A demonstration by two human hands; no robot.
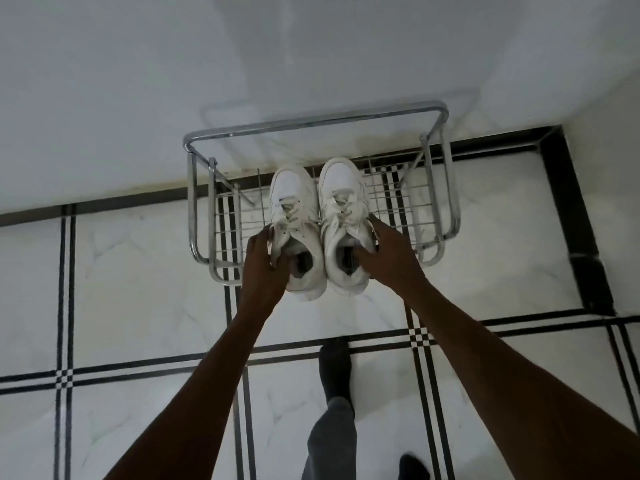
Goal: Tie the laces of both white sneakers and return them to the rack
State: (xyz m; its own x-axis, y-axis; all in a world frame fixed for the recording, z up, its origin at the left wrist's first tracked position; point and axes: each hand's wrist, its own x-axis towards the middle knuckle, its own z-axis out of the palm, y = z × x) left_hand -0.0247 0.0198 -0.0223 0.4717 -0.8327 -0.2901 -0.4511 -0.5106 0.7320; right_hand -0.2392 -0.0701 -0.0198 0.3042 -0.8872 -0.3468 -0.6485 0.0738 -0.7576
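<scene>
1. Right now the left hand (264,261) has its grip closed on the left white lace-up sneaker (296,230), thumb inside the collar and fingers around the outer side.
2. The right hand (389,252) has its grip closed the same way on the right white lace-up sneaker (344,223), thumb dipping into the opening and fingers on the outer side.
3. Both sneakers sit side by side, touching, toes pointing to the far wall, over the wire grid shelf of the chrome tubular metal shoe rack (313,124); their heels stick out past the rack's near edge.
4. Whether the soles rest on the grid or hang just above it cannot be told.
5. Laces on both shoes look bunched near the tongue; the knots are too small to make out.
6. That rack stands against the white wall (138,81) on a white marble-look tiled floor (138,278) with black stripe borders.
7. Nearer, a foot in a dark sock (334,368) with a grey trouser leg steps on the floor.
</scene>
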